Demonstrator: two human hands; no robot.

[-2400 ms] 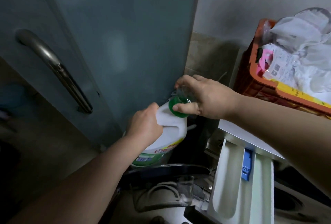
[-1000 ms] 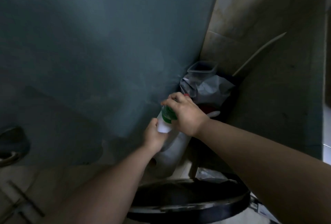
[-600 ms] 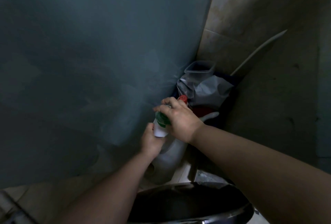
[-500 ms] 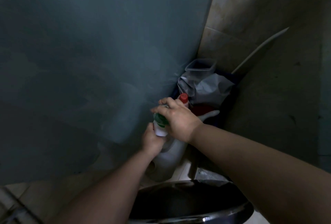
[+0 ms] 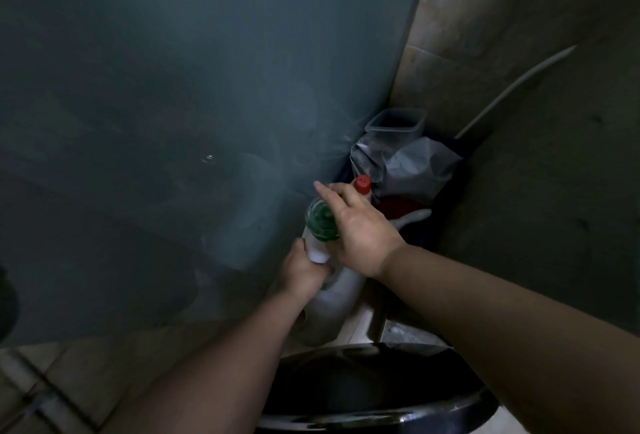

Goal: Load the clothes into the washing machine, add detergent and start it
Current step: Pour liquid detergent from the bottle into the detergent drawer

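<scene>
A large grey-blue panel (image 5: 173,104) fills the left and far field; tiled wall is seen at the right. At the near edge a dark round rim (image 5: 374,413), judged to be the open washing machine door, is cut off by the frame. In the far corner a grey bag (image 5: 415,170) and a clear container (image 5: 396,123) are noted.

The white detergent bottle (image 5: 332,298) is set low in that corner, just left of a red-capped bottle (image 5: 362,185). It is gripped at the neck by the left hand (image 5: 303,272), fingers closed around it. The right hand (image 5: 356,225) is laid over the green cap (image 5: 320,222), fingers partly spread.

The step is judged to be recapping and stowing. Release of both hands, then a turn toward the machine's controls, is called for next.

The drum, drawer and clothes are not visible. Whether the cap is fully seated cannot be told in the dim light.
</scene>
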